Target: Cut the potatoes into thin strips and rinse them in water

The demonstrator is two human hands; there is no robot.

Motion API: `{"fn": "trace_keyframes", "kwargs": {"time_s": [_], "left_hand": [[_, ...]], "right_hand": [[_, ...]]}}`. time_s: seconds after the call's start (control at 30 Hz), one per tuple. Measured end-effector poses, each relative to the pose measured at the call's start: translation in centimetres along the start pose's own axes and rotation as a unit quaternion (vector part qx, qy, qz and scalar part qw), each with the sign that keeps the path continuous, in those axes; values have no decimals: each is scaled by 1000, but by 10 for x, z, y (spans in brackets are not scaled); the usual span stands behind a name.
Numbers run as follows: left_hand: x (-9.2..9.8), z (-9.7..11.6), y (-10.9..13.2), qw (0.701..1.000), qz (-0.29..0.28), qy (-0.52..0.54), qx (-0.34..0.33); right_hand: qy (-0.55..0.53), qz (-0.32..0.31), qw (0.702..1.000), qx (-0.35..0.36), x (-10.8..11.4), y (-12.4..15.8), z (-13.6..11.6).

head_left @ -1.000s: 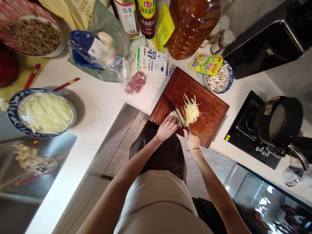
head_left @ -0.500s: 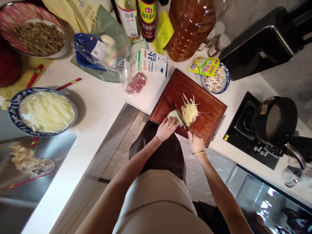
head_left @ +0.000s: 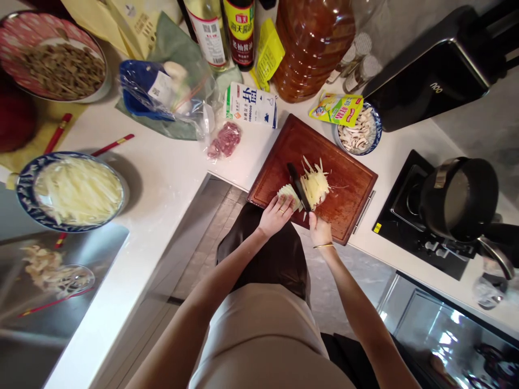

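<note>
My right hand (head_left: 321, 231) is closed round the handle end of a dark-bladed kitchen knife (head_left: 298, 186) at the near edge of a brown wooden cutting board (head_left: 348, 194). Beside the blade, on its left, lies a fanned stack of pale potato slices (head_left: 288, 191). Curled fingers of my left hand (head_left: 277, 217) press down on that stack, with a ring showing on one finger. Right of the blade sits a pile of thin potato shreds (head_left: 315, 183), a few of them loose on the wood.
Left on the counter stands a bowl of pale shreds (head_left: 81, 189); a sink (head_left: 109, 254) lies below it. Behind the board are a salt packet (head_left: 251, 105), bagged meat (head_left: 225, 140) and a large oil jug (head_left: 314, 48). Sliced mushrooms (head_left: 357, 135) and a pot (head_left: 458, 200) on the stove are right.
The knife blade has tilted, so more of its flat side shows beside the slices. My right hand has shifted slightly left and up. My left hand stays on the slices.
</note>
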State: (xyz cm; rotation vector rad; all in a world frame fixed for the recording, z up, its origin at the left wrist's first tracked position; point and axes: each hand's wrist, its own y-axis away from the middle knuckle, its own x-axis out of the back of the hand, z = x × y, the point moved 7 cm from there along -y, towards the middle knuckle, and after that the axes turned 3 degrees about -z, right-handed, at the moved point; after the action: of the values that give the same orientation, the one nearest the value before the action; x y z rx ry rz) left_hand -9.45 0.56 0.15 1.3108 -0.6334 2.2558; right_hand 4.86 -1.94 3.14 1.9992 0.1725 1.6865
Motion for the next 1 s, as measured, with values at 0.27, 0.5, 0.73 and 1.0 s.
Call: {"fn": "trace_keyframes", "kwargs": {"time_s": [0.27,0.5,0.73,1.0], "left_hand": [[-2,0,2,1000,1,-15,-4],[-2,1,1,999,-5,-39,-5],[-4,0,2,999,-19,-26,-4],[-3,1,2,999,-20,-46,-10]], "right_hand": [[-28,-7,1000,0,17,12,17],[37,-61,997,-5,15,21,9],[118,-85,989,-39,12,20,-9],[-26,-33,999,-8,9,-7,5]]}}
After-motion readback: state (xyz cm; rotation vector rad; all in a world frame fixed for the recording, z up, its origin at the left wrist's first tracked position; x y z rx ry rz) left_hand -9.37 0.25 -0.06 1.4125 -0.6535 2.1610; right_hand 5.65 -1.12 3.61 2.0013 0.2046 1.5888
